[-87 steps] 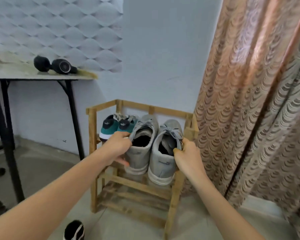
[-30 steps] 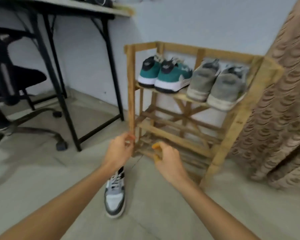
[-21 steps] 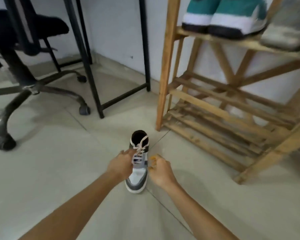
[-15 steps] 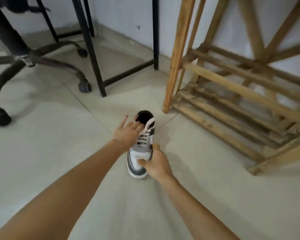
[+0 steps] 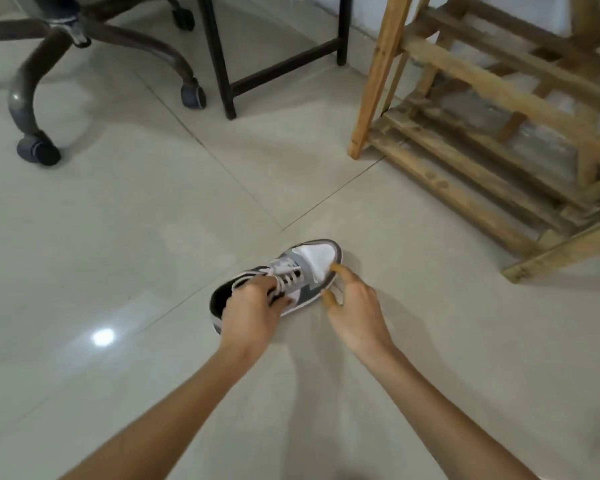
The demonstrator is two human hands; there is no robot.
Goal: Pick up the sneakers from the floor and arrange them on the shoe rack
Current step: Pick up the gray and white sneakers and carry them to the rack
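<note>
A grey, white and black sneaker with white laces lies on the tiled floor, its toe turned toward the wooden shoe rack at the upper right. My left hand is shut on the sneaker at its laces and collar, covering the heel end. My right hand sits just right of the shoe, thumb and forefinger apart, the fingertips touching the toe's side. Only the rack's lower slatted shelves show, with nothing on them.
A black table leg frame stands at the top centre. An office chair's wheeled base spreads across the upper left. Pale floor tiles surround the shoe.
The sneaker has been turned, its toe now pointing toward the rack instead of toward me. My left hand has closed on its laces. My right hand has let go of the toe.
</note>
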